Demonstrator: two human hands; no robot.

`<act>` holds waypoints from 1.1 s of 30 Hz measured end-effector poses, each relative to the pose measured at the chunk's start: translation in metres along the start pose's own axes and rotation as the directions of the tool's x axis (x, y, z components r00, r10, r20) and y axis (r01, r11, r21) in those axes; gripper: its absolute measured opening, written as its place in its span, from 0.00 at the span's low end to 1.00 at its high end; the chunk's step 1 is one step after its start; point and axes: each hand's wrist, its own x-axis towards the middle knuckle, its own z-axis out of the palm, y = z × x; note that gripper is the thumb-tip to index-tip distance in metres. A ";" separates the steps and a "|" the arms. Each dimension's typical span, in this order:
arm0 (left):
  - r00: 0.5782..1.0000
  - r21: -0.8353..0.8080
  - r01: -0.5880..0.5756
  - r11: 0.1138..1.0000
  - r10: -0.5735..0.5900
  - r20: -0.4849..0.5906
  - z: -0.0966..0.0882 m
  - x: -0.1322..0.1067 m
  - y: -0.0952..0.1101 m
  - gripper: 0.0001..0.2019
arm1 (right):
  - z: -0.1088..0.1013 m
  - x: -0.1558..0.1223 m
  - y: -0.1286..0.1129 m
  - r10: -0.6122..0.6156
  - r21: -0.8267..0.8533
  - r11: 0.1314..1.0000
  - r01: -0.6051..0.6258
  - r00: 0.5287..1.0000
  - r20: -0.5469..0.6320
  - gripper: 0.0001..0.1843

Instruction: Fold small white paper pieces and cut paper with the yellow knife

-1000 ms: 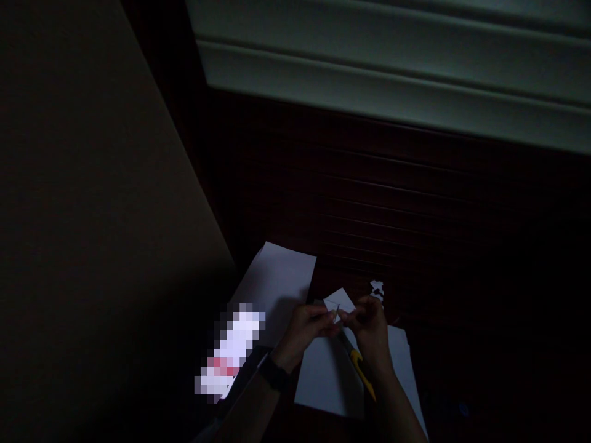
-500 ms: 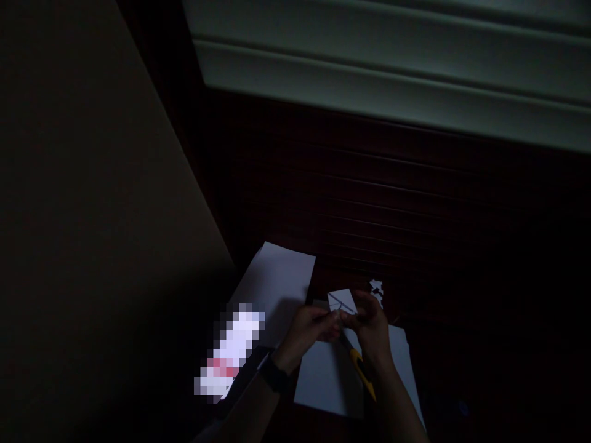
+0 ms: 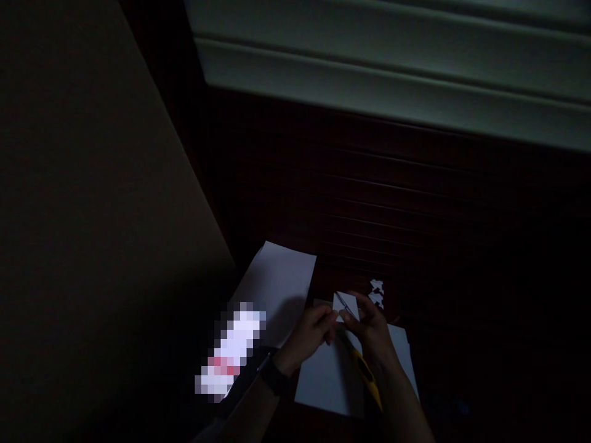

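In dim light both my hands meet over a dark table, pinching a small folded white paper piece (image 3: pixel 345 304). My left hand (image 3: pixel 310 335), with a dark watch on its wrist, grips the piece's left edge with closed fingers. My right hand (image 3: pixel 373 331) holds its right side, fingers curled round it. Under my hands lies a white sheet (image 3: pixel 329 381) with a yellow-handled tool (image 3: pixel 367 375) resting on it beneath my right wrist.
Another white sheet (image 3: pixel 277 283) lies to the left. A small cut-out paper scrap (image 3: pixel 377 293) sits just beyond my right hand. A blurred bright object (image 3: pixel 231 357) lies at the lower left. A dark slatted wall and pale ledge (image 3: pixel 392 92) rise behind.
The small paper piece has turned and shifted slightly right between my fingers. My right hand has moved a little lower; the sheets and the tool stay put.
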 end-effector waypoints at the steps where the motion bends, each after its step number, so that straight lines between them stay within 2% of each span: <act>1: 1.000 0.017 -0.007 1.000 0.007 0.003 0.000 0.000 0.000 0.16 | 0.000 0.000 -0.001 -0.012 -0.006 1.000 0.012 1.000 0.012 0.27; 8: 0.996 0.226 -0.071 0.972 0.080 -0.030 0.000 -0.004 0.000 0.16 | -0.002 0.003 0.002 -0.065 -0.043 0.997 0.066 0.998 0.014 0.30; 15: 0.990 0.248 -0.096 0.964 0.118 -0.073 0.004 -0.003 0.000 0.15 | -0.001 0.002 0.002 -0.092 -0.065 0.994 0.091 0.996 -0.003 0.28; 22: 0.990 0.185 -0.072 0.980 0.092 -0.102 0.004 -0.001 -0.004 0.13 | 0.006 0.001 0.000 -0.125 -0.064 0.991 0.121 0.990 -0.059 0.28; 28: 0.993 0.041 -0.020 0.999 0.025 -0.116 0.002 0.001 -0.003 0.13 | 0.008 -0.001 0.001 -0.120 -0.089 0.989 0.117 0.993 -0.025 0.25; 33: 0.996 -0.043 0.041 0.998 -0.044 -0.073 0.002 0.000 0.001 0.14 | 0.007 -0.001 0.001 -0.096 -0.060 0.994 0.094 0.995 -0.039 0.26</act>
